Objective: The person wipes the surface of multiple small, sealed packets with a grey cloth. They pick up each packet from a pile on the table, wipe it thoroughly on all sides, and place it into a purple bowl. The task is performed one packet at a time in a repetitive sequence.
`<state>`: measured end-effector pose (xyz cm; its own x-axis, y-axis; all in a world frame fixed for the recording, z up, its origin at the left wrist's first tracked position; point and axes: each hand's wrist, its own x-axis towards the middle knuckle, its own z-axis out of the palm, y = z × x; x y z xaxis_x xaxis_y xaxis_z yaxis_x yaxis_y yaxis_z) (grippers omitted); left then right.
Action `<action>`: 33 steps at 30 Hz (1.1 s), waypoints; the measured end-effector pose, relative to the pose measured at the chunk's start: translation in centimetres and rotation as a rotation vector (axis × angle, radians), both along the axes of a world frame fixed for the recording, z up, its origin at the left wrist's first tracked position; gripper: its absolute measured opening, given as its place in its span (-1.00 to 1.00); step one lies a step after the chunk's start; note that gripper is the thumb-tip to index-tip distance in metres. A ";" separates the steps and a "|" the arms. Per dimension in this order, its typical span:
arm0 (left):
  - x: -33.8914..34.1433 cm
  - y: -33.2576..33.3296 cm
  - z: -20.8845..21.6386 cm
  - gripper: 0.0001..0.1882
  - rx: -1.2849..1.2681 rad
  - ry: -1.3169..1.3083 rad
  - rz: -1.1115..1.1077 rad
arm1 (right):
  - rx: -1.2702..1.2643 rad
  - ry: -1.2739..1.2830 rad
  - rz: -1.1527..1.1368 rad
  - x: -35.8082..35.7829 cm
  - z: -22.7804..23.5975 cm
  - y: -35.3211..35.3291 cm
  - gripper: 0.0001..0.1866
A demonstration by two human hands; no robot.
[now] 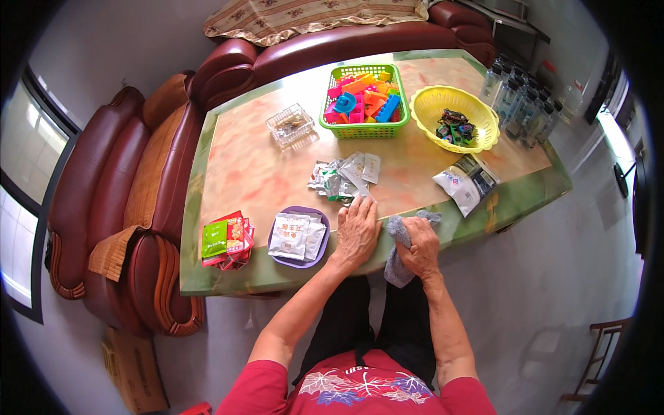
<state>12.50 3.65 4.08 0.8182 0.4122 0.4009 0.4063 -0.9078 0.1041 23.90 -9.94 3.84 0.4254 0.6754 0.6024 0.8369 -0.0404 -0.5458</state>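
My right hand (417, 245) is closed round a bunched grey cloth (399, 266) at the table's near edge; one end hangs below the edge and another sticks out past the fingers. My left hand (357, 232) lies palm down on the table, fingers stretched forward. Its fingertips reach the near end of a loose pile of silver, white and green sachets (344, 176); whether they press on one I cannot tell. Left of that hand, a purple tray (299, 264) holds white sachets (289, 235). Farther left lies a stack of red packets (238, 238) with a green packet (214, 238) on top.
Along the back stand a clear plastic basket (302, 143), a green basket (366, 130) of colourful toy blocks, and a yellow basket (425, 104) with small dark items. Several clear bottles (515, 104) crowd the right corner, beyond a white-and-dark bag (467, 181). Red-brown sofas (114, 173) border the table.
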 end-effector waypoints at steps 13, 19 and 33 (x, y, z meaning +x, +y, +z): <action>-8.8 -6.0 1.2 -0.54 -0.138 -0.072 -0.048 | 0.045 0.092 -0.095 -0.6 -0.1 1.4 -0.50; -9.8 -6.2 -1.5 -0.59 -0.099 -0.132 0.010 | -0.175 -0.128 0.242 -5.4 1.1 1.3 -0.53; -9.4 -6.6 -1.3 -0.49 -0.077 -0.147 0.044 | -0.186 -0.130 0.288 -4.5 1.1 1.7 -0.58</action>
